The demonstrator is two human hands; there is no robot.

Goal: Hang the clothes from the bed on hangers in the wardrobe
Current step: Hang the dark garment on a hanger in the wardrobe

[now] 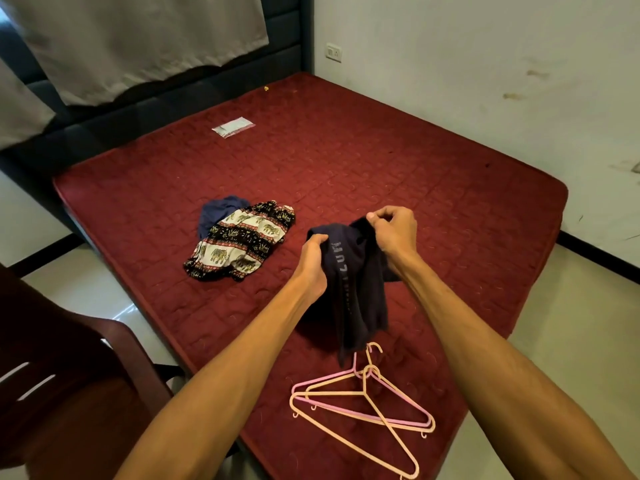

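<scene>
Both your hands hold the dark garment [349, 282] above the bed [381, 161]: left hand [313, 261] grips, right hand [393, 233] pinches.

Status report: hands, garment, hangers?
Left hand, right hand grip dark garment above bed. Hangers lie free on bed nearby. Patterned garment, blue garment beyond. Nothing in the way.

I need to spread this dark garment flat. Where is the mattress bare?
The red quilted mattress is barest along its right side, from the right hand out to its edge. Another free patch lies between the clear plastic packet and the elephant-print garment. Crowded: the near corner, where pink and cream plastic hangers lie below the held dark navy garment.
</scene>
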